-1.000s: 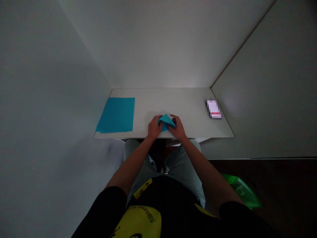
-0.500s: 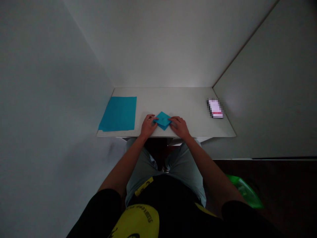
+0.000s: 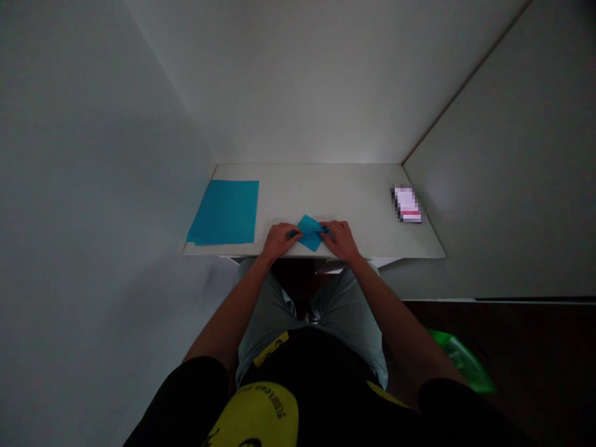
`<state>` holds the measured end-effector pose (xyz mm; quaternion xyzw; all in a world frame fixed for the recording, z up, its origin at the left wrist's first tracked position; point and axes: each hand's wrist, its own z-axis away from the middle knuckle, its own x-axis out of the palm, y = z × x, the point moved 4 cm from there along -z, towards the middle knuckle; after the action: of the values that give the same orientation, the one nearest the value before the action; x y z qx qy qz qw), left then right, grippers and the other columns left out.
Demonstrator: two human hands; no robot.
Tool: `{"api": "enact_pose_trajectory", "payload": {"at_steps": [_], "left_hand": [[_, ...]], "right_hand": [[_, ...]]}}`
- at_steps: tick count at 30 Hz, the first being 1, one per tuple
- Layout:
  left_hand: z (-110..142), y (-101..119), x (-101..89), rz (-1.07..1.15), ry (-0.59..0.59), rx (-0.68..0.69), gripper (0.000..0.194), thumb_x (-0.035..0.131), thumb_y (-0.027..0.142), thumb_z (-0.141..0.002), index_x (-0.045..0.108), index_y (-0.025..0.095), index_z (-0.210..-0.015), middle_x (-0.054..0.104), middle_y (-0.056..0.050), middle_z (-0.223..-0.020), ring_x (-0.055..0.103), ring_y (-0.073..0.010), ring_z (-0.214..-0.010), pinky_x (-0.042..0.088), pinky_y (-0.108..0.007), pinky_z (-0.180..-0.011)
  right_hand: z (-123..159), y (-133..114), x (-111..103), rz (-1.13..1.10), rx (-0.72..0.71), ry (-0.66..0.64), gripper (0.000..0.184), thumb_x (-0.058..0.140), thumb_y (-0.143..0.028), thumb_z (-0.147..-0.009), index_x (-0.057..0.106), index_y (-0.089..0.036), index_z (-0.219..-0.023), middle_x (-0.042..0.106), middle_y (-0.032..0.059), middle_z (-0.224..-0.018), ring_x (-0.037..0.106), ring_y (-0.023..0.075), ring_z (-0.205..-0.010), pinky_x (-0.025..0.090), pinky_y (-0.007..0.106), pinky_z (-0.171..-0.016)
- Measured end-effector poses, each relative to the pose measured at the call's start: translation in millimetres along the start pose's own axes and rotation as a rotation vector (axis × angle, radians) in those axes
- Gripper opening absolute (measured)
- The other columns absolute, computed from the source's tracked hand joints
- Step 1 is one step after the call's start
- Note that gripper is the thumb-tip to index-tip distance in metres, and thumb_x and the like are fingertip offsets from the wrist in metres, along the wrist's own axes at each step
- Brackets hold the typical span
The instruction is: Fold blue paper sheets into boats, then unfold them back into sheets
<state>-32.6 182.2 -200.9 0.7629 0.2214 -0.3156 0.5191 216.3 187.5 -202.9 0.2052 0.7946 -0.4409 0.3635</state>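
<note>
desk (image 3: 326, 186) against the far corner | on it, left end: flat paper sheet (image 3: 225, 213) | centre, near front edge: folded paper (image 3: 310, 234), between and touching left hand (image 3: 279, 241) and right hand (image 3: 341, 241) | right end: blurred flat item (image 3: 407, 205) | floor, right of the seated person: plastic bag (image 3: 459, 363)

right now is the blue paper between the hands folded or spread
Folded: the blue paper is a small pointed shape between the left hand and right hand, much smaller than the flat sheet nearby.

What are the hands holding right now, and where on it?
A folded blue paper square, pinched at its two side corners, one by the left hand, the other by the right hand.
</note>
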Motion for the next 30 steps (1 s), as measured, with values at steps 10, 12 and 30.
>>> {"api": "enact_pose_trajectory", "payload": {"at_steps": [10, 12, 30], "left_hand": [[0.0, 3.6, -1.0, -0.039, 0.083, -0.038, 0.036, 0.071, 0.027, -0.099, 0.069, 0.023, -0.135, 0.073, -0.009, -0.119, 0.072, -0.0256, -0.111, 0.055, -0.043, -0.104], [0.3, 7.9, -0.1, -0.121, 0.063, 0.007, 0.037, 0.067, 0.027, -0.102, 0.070, 0.024, -0.139, 0.070, -0.012, -0.130, 0.069, -0.0276, -0.121, 0.054, -0.044, -0.108], [43.0, 19.2, -6.4, 0.070, -0.140, 0.008, 0.027, 0.065, 0.030, -0.101, 0.081, 0.030, -0.124, 0.082, -0.005, -0.130, 0.071, -0.0269, -0.132, 0.044, -0.055, -0.125]], "right_hand": [[-5.4, -4.2, 3.1, 0.075, 0.176, 0.024, 0.040, 0.057, -0.035, -0.108, 0.067, -0.025, -0.146, 0.074, 0.0124, -0.127, 0.069, 0.0302, -0.114, 0.049, 0.046, -0.098], [-5.5, -8.9, 3.8, 0.118, 0.113, 0.002, 0.036, 0.055, -0.033, -0.109, 0.072, -0.027, -0.140, 0.072, 0.0124, -0.138, 0.066, 0.0314, -0.121, 0.049, 0.048, -0.100], [29.3, -9.9, -8.8, -0.181, -0.038, -0.228, 0.029, 0.065, -0.042, -0.102, 0.081, -0.031, -0.123, 0.082, 0.0069, -0.123, 0.073, 0.0286, -0.114, 0.050, 0.050, -0.106]]}}
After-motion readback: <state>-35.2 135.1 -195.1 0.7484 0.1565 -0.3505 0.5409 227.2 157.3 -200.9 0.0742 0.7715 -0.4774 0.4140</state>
